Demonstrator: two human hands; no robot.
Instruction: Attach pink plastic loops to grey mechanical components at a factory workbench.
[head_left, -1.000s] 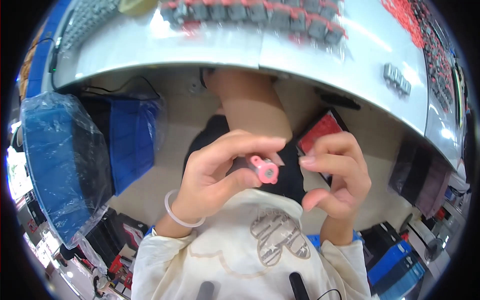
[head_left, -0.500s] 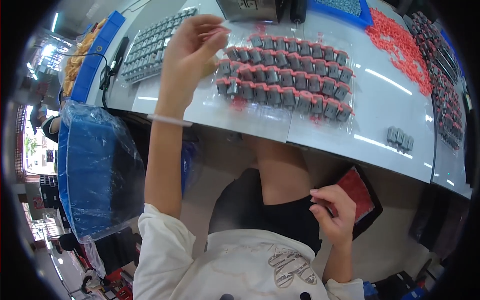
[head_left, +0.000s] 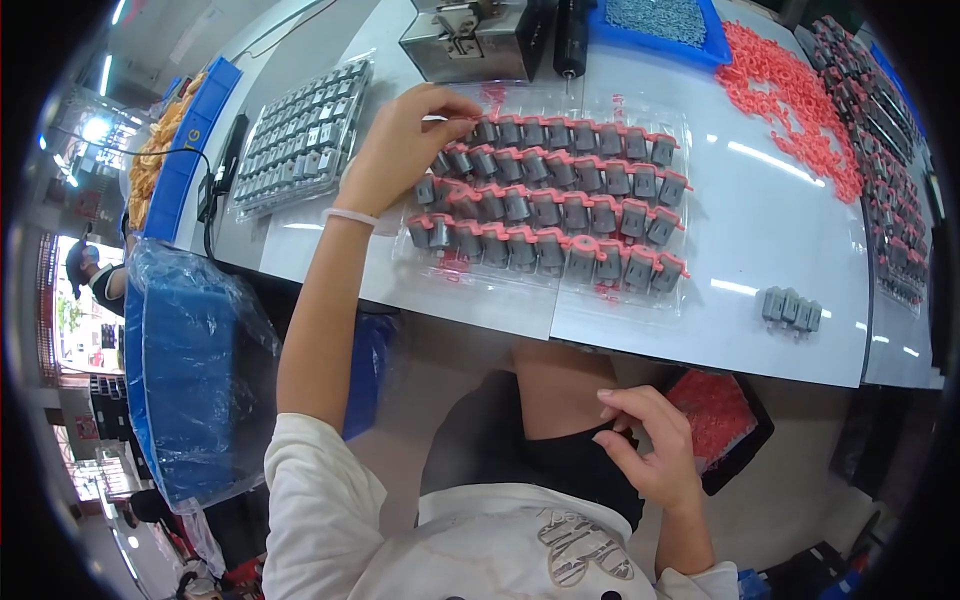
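My left hand (head_left: 410, 140) reaches over the table, thumb and forefinger pinched together at the left end of the farthest row of small grey plastic parts with red caps (head_left: 545, 210). Whatever is between those fingertips is too small and hidden to make out. The capped parts lie in several rows on a clear plastic tray (head_left: 650, 305). Above my lap, away from the table, my right hand (head_left: 655, 450) hovers with thumb and fingers apart, holding nothing.
A clear tray of grey parts (head_left: 300, 135) lies at left, a metal box-shaped device (head_left: 470, 50) and black screwdriver-like tool (head_left: 571, 45) behind. Loose red pieces (head_left: 790, 110) and a blue bin (head_left: 660, 45) are far right; several grey parts (head_left: 792, 309) sit near the right edge.
My left hand has come down from above the tray's far left corner to the end of the farthest row. The view has shifted slightly; my right hand stays over my lap.
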